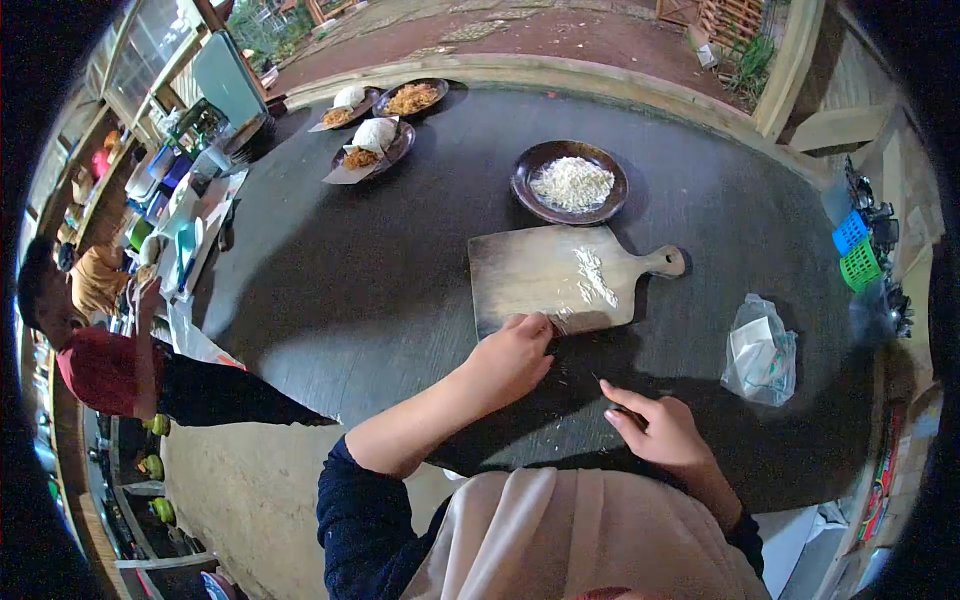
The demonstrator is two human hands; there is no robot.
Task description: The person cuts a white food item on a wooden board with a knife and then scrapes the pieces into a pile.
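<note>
A wooden cutting board (530, 275) lies on the dark table, its handle pointing right. Thin white shreds (592, 278) are scattered on its right half. My left hand (515, 355) is at the board's front edge, fingers pressed together; whatever they hold is too small to make out. Lower right, clear of the board, my right hand (655, 425) is closed around a thin dark knife (600, 382), mostly hidden by the fingers. Just behind the board, a brown plate (521, 185) holds a heap of white shreds (573, 184).
A clear plastic bag (760, 350) with white contents lies at right. Plates with rice and orange-brown food (412, 98) stand at the back left. Another person in red and black (105, 370) is at left. Blue and green baskets (859, 264) sit at the right edge.
</note>
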